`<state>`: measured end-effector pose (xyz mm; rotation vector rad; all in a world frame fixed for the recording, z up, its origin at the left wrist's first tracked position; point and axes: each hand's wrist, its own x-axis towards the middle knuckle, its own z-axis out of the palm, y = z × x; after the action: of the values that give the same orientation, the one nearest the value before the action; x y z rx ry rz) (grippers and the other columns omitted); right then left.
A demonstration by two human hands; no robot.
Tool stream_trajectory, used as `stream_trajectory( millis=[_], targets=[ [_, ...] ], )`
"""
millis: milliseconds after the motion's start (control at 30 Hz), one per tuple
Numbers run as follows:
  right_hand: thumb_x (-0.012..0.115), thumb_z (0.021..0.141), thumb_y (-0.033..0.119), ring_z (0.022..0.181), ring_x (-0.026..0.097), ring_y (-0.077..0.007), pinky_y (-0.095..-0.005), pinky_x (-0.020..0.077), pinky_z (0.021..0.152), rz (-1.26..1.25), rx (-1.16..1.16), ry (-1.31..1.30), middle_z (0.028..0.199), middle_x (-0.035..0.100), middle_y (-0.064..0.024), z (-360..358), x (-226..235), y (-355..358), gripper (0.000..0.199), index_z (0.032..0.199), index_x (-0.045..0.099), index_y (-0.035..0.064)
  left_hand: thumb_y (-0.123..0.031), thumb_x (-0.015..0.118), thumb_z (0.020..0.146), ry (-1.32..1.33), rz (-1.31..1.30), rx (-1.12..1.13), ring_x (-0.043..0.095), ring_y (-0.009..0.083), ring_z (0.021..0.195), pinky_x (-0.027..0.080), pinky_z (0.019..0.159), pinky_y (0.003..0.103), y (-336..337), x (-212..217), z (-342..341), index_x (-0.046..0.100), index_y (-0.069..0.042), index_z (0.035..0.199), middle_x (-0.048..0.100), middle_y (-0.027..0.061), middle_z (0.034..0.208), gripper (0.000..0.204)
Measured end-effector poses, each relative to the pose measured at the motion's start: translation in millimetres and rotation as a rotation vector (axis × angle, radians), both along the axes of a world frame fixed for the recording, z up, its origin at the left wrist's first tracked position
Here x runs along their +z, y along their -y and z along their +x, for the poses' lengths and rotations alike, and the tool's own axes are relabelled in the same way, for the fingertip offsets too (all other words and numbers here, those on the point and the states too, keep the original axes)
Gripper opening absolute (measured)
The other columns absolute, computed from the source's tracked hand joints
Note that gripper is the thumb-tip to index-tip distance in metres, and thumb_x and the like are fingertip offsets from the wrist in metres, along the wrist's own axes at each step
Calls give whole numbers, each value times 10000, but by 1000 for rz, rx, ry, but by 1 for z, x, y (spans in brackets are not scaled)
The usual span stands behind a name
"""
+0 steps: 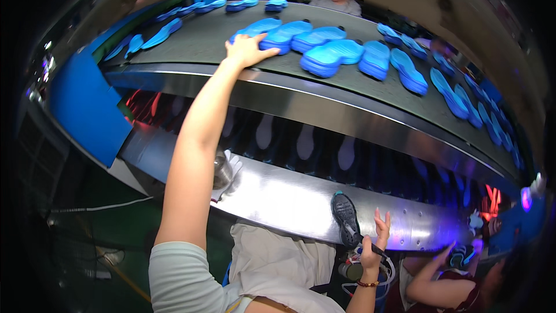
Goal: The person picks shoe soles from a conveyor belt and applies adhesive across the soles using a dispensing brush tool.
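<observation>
My left hand (246, 51) reaches over the upper conveyor belt, its fingers spread at the near end of a row of blue shoe soles. Its fingertips overlap the leftmost sole (262, 25), and the thumb and index finger lie beside the neighbouring blue sole (285, 34). Whether they press on either one is hard to tell. Low on the right, my right hand (371, 249) holds a dark stick-like handle between thumb and palm, two fingers raised. Next to it, a black shoe (346, 218) with teal at its toe rests on the metal ledge.
Below the belt (197, 46), sole-shaped pale pieces (305, 141) show in a dark lower channel. A metal container (220, 171) and a white glove (233, 169) sit on the ledge (272, 191). A co-worker's arm (437, 284) is at lower right; another person (336, 3) sits across the belt.
</observation>
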<state>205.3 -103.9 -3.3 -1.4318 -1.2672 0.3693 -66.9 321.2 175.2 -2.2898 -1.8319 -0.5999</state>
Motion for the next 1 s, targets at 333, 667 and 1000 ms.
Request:
stream_trajectory(
  millis=[333,667,1000],
  targets=[
    [401,654,-68,1292,232,-339,-389,229,1055,-48,-45,35,1307,362,-248,18,-3,-5,514,1164,409,-4,-563,684,612,191,-20,-227,559,281,1007,312,900,560,1,11,49,627,-105,969,633,123,971,584],
    [434,661,7,1308,216,-289,-431,146,1022,-88,160,361,1302,458,-62,8,46,-110,484,1140,451,77,-396,636,692,198,-14,-480,382,300,1162,208,889,674,56,-11,160,555,-142,1075,495,120,1194,467],
    [447,648,-18,1306,233,-277,-420,191,1012,-118,84,224,1312,450,-19,14,77,-144,467,1093,510,112,-356,579,763,74,-200,-740,418,351,1139,272,936,531,98,11,152,476,-59,1200,471,197,1207,538]
  ],
)
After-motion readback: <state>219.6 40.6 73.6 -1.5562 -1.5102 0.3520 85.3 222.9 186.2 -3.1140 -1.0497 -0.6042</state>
